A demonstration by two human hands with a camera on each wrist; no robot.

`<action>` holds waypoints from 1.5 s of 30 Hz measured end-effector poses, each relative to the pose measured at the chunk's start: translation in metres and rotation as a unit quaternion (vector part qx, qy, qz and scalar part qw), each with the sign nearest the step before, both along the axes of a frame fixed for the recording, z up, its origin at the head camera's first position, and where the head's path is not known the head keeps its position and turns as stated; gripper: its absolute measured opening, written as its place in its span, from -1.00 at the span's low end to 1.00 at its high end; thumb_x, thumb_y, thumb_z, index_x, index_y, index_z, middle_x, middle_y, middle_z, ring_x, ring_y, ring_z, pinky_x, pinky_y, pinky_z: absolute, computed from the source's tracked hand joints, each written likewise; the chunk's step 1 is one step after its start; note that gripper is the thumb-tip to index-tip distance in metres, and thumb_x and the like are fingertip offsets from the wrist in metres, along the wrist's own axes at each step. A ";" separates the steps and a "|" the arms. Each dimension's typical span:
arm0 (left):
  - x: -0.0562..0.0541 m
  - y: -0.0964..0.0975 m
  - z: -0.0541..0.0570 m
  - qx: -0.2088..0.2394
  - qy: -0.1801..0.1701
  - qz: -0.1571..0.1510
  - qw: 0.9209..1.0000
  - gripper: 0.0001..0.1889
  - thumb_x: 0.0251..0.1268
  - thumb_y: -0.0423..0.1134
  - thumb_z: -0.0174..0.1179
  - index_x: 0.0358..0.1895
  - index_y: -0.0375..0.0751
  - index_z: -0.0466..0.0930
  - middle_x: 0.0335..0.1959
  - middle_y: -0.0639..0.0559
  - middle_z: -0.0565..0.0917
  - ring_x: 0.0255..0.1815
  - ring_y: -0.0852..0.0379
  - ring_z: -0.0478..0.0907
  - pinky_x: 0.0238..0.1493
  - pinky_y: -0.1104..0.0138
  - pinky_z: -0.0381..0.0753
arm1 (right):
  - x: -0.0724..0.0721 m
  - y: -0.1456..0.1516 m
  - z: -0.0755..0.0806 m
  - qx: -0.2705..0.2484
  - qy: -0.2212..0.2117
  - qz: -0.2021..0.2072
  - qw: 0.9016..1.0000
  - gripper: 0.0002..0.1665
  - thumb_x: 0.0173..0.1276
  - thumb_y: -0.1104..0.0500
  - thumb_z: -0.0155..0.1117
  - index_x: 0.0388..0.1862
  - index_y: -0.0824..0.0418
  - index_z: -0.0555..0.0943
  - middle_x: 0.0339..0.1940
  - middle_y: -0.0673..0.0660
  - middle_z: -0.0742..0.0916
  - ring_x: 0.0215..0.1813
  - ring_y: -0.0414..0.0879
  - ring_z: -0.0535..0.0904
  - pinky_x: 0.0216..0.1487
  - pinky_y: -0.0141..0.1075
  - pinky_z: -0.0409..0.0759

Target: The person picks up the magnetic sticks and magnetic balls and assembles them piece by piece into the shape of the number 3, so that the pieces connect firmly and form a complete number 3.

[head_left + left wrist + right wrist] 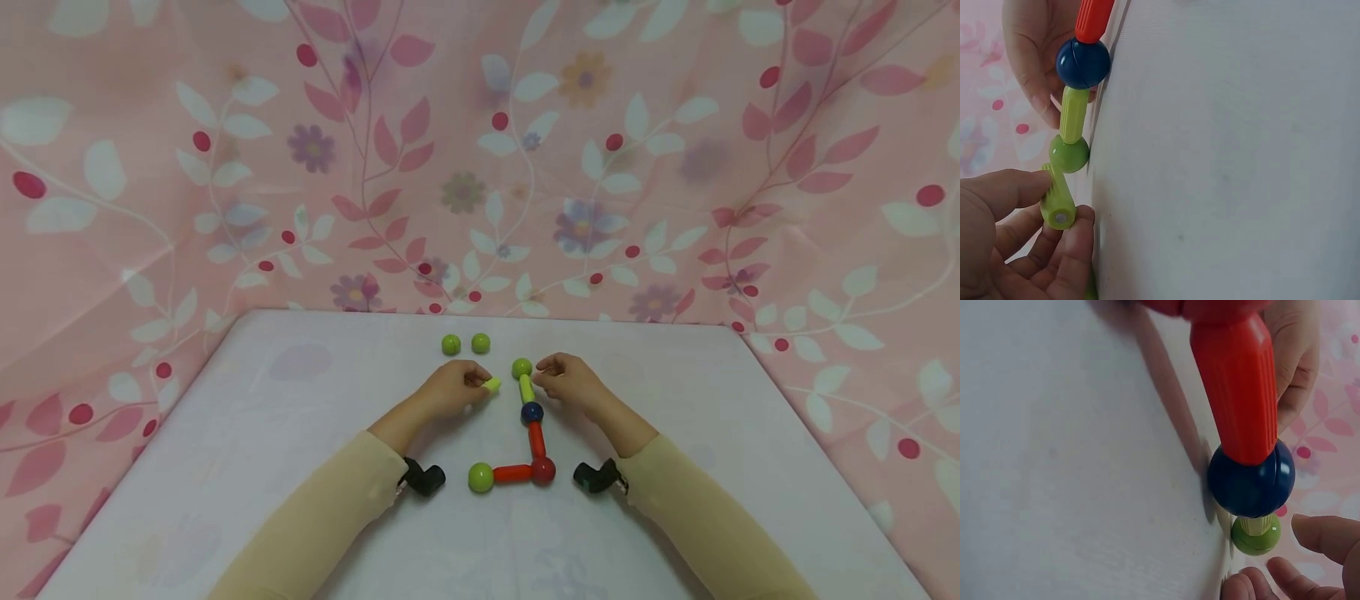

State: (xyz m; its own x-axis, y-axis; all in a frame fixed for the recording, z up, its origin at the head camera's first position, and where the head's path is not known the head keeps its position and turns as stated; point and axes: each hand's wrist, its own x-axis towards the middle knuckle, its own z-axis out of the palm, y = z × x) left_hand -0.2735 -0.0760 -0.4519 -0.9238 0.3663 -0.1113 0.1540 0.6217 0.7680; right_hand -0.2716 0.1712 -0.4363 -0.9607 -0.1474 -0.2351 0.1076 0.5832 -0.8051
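A chain of magnetic balls and rods lies on the table. It runs from a near green ball (481, 477) along a red rod (512, 474) to a red ball (543, 471), then a second red rod (1238, 387), a blue ball (532, 412), a yellow-green rod (1074, 115) and a far green ball (522, 367). My left hand (453, 388) pinches a loose yellow-green rod (1058, 203) between thumb and fingers, its magnetic end showing. Just right of the far green ball, my right hand (572, 383) holds nothing, thumb and fingers parted.
Two loose green balls, a left one (451, 344) and a right one (481, 342), sit toward the table's back edge. Behind the white-covered table (300, 450) hangs a pink floral cloth (480, 167). Black wrist cameras sit below both sleeves.
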 end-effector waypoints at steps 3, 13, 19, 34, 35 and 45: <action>-0.004 0.003 -0.001 0.013 -0.002 0.010 1.000 -0.76 0.32 -0.20 0.33 0.00 -0.13 0.67 -0.20 0.07 0.63 -0.14 0.13 0.54 -0.07 0.27 0.57 | -0.006 -0.002 -0.001 -0.003 0.005 -0.007 1.000 -0.54 0.42 0.09 0.33 0.17 0.30 0.53 0.04 0.25 0.66 -0.15 -0.01 0.65 -0.09 -0.23 0.61; -0.015 0.015 0.005 0.030 -0.001 0.038 0.999 -0.74 0.34 -0.21 0.31 0.03 -0.18 0.67 -0.17 0.02 0.65 -0.18 0.12 0.59 -0.18 0.34 0.62 | -0.019 -0.009 -0.003 -0.016 0.019 0.004 1.000 -0.50 0.40 0.09 0.35 0.21 0.31 0.51 0.09 0.27 0.64 -0.05 0.03 0.63 0.00 -0.19 0.62; -0.019 0.019 0.007 0.014 0.016 0.046 0.999 -0.78 0.34 -0.24 0.31 0.00 -0.20 0.69 -0.19 0.01 0.66 -0.17 0.11 0.58 -0.16 0.32 0.61 | -0.022 -0.012 -0.006 -0.024 0.035 0.025 0.999 -0.50 0.42 0.12 0.33 0.24 0.33 0.51 0.15 0.28 0.63 0.13 0.10 0.57 0.09 -0.13 0.60; -0.021 0.033 0.008 -0.059 0.062 0.029 0.996 -0.83 0.40 -0.32 0.25 -0.02 -0.23 0.69 -0.17 -0.04 0.69 -0.09 0.05 0.59 0.08 0.19 0.55 | -0.023 -0.014 -0.012 -0.014 0.039 0.022 0.999 -0.59 0.42 0.15 0.33 0.18 0.28 0.56 0.10 0.24 0.65 0.17 0.12 0.55 0.14 -0.09 0.55; -0.021 0.034 0.008 -0.063 0.064 0.027 0.996 -0.82 0.40 -0.32 0.24 -0.01 -0.23 0.69 -0.17 -0.04 0.69 -0.08 0.05 0.59 0.08 0.19 0.55 | -0.023 -0.014 -0.012 -0.014 0.040 0.022 0.999 -0.59 0.43 0.15 0.33 0.18 0.28 0.56 0.09 0.24 0.65 0.16 0.12 0.55 0.13 -0.10 0.56; -0.024 0.036 0.006 -0.072 0.070 0.017 0.995 -0.81 0.40 -0.34 0.24 0.00 -0.24 0.69 -0.14 -0.06 0.70 -0.04 0.04 0.60 0.12 0.18 0.54 | -0.022 -0.013 -0.012 -0.019 0.038 0.017 0.999 -0.60 0.42 0.15 0.33 0.17 0.28 0.57 0.09 0.23 0.66 0.16 0.11 0.55 0.12 -0.11 0.55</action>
State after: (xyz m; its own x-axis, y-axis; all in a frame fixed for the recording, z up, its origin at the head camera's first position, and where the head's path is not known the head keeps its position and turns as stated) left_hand -0.2975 -0.0401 -0.4456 -0.9457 0.3237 -0.0298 0.2298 0.7306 0.6430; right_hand -0.2937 0.1584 -0.4488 -0.9698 -0.1875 -0.1557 0.0262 0.5549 -0.8315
